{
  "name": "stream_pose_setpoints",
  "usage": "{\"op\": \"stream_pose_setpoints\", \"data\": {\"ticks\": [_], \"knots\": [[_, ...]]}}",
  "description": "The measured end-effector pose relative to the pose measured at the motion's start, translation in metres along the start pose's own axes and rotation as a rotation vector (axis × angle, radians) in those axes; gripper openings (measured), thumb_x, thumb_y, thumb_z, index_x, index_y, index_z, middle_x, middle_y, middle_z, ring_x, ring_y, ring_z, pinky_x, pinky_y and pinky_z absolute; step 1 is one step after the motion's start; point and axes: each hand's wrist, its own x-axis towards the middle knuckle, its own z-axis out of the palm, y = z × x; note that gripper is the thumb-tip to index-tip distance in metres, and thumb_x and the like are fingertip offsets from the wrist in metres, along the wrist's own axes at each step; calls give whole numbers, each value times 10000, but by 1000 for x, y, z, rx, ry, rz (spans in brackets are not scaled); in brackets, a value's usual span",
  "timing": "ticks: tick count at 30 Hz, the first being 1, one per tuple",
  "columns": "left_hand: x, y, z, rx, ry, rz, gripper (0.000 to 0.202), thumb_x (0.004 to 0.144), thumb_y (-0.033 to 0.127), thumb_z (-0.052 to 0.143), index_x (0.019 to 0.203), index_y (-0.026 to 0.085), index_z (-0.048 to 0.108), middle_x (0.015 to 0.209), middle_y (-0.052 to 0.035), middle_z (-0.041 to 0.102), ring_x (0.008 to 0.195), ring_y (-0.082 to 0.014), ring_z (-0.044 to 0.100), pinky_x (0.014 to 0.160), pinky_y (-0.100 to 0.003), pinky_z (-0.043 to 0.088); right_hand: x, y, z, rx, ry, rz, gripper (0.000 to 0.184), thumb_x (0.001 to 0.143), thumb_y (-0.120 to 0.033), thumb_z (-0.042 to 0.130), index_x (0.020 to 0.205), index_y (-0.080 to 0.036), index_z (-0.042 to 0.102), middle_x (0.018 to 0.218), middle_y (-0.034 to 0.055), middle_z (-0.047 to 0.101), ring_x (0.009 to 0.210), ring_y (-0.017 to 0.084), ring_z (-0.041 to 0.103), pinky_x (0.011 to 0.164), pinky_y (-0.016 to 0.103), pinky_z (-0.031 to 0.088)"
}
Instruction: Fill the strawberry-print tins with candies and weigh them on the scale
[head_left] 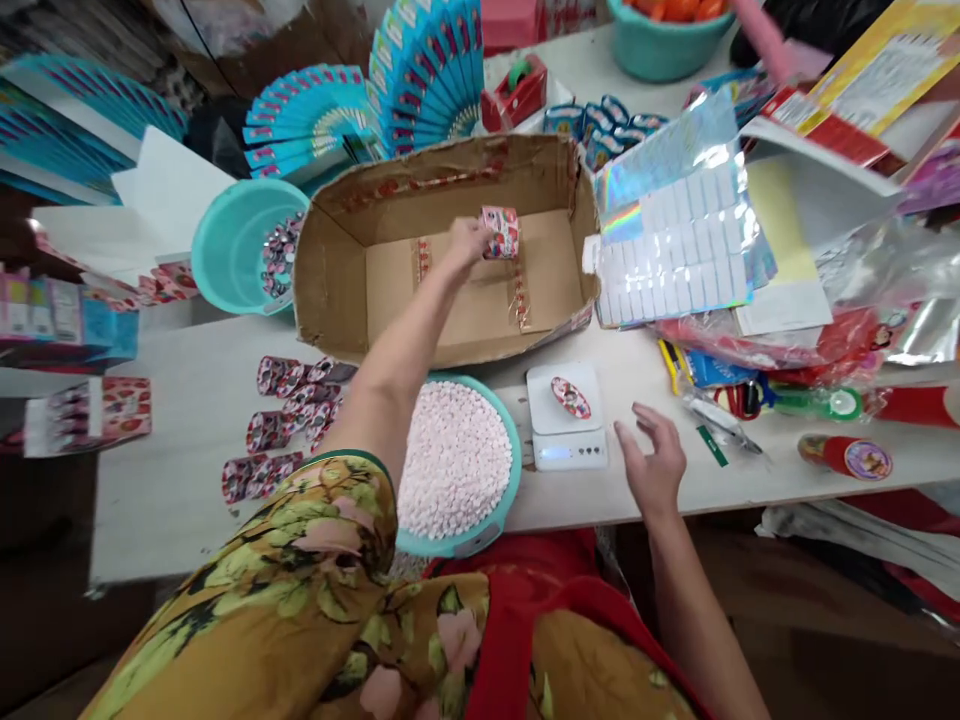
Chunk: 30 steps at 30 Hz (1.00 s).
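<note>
My left hand (pixel 469 242) reaches over the open cardboard box (pixel 330 270), its fingers closed on the edge of a small red-and-pink printed container (pixel 501 232). My right hand (pixel 654 455) hovers beside the white digital scale (pixel 574 450), fingers apart and holding nothing. On the scale's plate rests an oval red printed piece (pixel 571 397); whether it is a container seen from above I cannot tell. Close by my left forearm, a teal basin (pixel 512 430) is filled with small pale pink pellets (pixel 454 455). Several similar printed containers (pixel 266 430) lie to its left.
A second teal basin (pixel 217 245) holds small shiny pieces. Right of the box lie a holographic sheet (pixel 675 240) of labels, scissors (pixel 757 395) and plastic bags. Blue fanned cards (pixel 427 80) and a red tape dispenser (pixel 516 95) stand behind.
</note>
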Motion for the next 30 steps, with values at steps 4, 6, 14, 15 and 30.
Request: {"op": "stream_pose_setpoints", "data": {"ticks": [4,6,14,15,30], "knots": [[-109,50,-91,346,-431,146,132,858,245,683,798,132,654,672,-19,601,689,-158,583,705,-287,454,23,-65,15,217,-59,-51,533,822,-435,760,1297,-250,602,1318,110,623,1235,259,611,1014,466,562],[-183,65,-122,470,-731,196,180,882,338,668,862,163,707,661,-16,631,608,-162,571,642,-289,422,18,-97,35,318,-263,11,672,732,-474,827,1321,-253,589,1347,105,615,1252,270,606,1030,451,550],[-319,-25,-168,400,-424,62,248,927,377,562,793,205,679,808,-38,727,765,-192,654,739,-306,480,-100,-129,86,708,-798,723,500,575,-439,906,941,-186,677,919,29,750,820,211,709,776,353,600],[-318,-39,-171,415,-418,82,240,926,375,567,800,205,680,833,-43,732,798,-198,659,772,-316,487,-115,-126,81,753,-767,784,500,572,-419,911,951,-196,673,928,22,753,818,201,711,775,343,601],[-308,-76,-154,1011,-455,13,553,956,636,472,1229,188,644,1272,-172,600,1184,-351,559,1011,-485,435,-156,-119,67,776,-398,849,520,595,-396,922,1006,-230,651,973,11,759,820,190,727,768,365,636]]}}
